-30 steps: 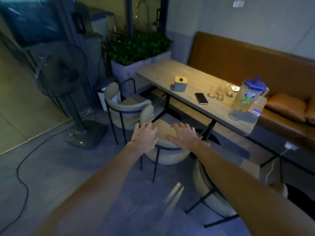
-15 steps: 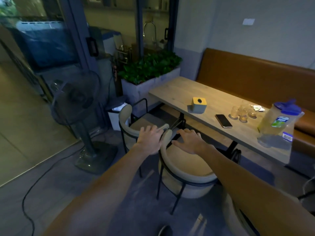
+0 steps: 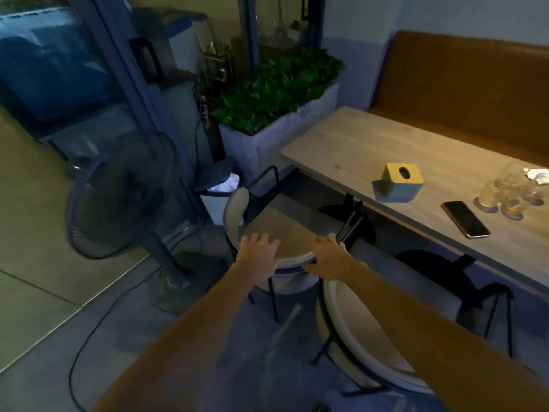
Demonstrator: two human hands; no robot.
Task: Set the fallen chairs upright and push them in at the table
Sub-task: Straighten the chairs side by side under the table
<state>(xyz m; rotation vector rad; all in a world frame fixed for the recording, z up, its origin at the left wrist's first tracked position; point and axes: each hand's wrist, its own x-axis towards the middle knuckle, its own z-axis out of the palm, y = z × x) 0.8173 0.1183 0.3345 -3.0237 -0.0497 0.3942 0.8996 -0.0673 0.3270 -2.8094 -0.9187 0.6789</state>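
head-worn view, facing down, close overhead

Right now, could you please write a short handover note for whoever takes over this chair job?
Left hand: open, flat on the curved backrest of the far beige metal-legged chair.
Right hand: gripping that backrest's rim.
Far chair: upright, beside the pale wooden table, not fully in.
Near beige chair: upright, clear of the table.
Left: push both in.

The wooden desk (image 3: 356, 144) carries a yellow-topped box (image 3: 399, 182) near its front edge, a dark phone (image 3: 465, 219) beside that edge, and glasses (image 3: 511, 194) just beyond the phone.
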